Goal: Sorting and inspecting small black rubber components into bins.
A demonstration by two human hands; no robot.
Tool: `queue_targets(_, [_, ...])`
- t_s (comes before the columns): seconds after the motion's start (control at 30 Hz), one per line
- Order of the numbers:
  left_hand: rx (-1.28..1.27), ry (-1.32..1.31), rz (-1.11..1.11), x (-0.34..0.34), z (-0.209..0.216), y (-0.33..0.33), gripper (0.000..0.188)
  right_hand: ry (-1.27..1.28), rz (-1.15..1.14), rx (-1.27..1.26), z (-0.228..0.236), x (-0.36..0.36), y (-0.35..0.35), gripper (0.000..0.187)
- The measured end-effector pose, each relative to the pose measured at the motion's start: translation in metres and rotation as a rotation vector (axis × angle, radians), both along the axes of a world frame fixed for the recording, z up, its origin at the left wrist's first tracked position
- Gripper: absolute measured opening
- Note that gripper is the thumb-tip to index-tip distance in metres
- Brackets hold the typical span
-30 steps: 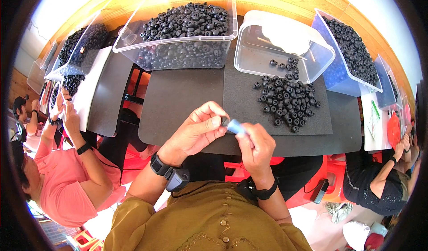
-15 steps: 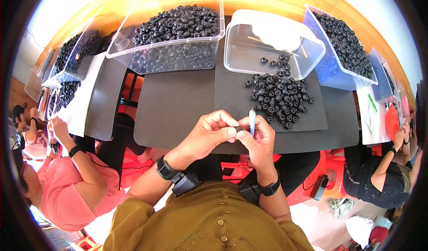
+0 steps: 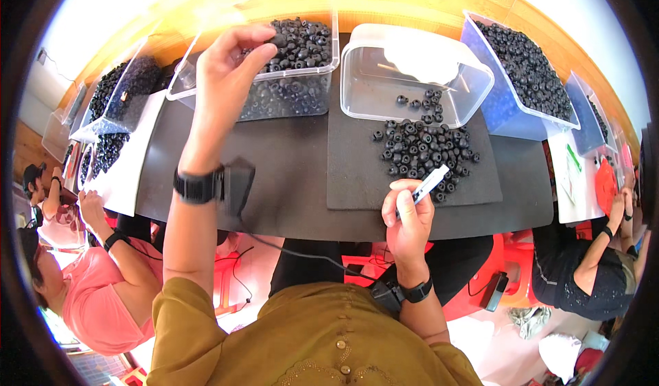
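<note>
My left hand (image 3: 237,60) is raised over the clear bin (image 3: 288,98) at the back left, which is heaped with black beads (image 3: 305,43). Between its thumb and fingertips is a round black bead (image 3: 277,41), hard to tell apart from the heap behind. My right hand (image 3: 409,221) is closed around a slim light-blue utility knife (image 3: 431,183), its upper end pointing up and to the right. Just beyond that hand, a loose pile of black beads with holes (image 3: 425,149) lies on a dark mat (image 3: 353,180).
A clear tub (image 3: 357,101) lies tipped behind the pile, a few beads at its mouth. Right of it stands a bluish bin (image 3: 504,104) full of beads. A cable (image 3: 295,251) hangs from my left wrist. People sit on both sides, one in a pink top (image 3: 103,297).
My left hand has left my right hand and moved up and left to the bin, carrying a bead. My right hand has shifted slightly right, and the knife now tilts right.
</note>
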State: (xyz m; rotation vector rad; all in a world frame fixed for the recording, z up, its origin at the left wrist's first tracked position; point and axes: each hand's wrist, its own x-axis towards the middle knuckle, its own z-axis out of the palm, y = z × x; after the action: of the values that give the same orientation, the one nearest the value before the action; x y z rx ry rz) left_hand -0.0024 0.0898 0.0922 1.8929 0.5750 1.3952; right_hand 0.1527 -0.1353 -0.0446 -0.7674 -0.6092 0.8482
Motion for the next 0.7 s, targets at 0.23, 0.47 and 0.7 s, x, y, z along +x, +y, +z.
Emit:
queue_targets(0.23, [0.332, 0.471, -0.236, 0.055, -0.064, -0.066, 0.015, -0.096, -0.040, -0.040, 0.001, 0.000, -0.001, 0.014])
queue_targets(0.47, [0.275, 0.635, -0.259, 0.083, -0.117, -0.040, 0.025, -0.050, -0.026, -0.027, -0.001, -0.002, -0.002, 0.015])
queue_targets(0.7, [-1.150, -0.148, -0.884, 0.038, -0.089, -0.070, 0.020, -0.138, -0.038, -0.026, -0.001, -0.002, -0.001, 0.022])
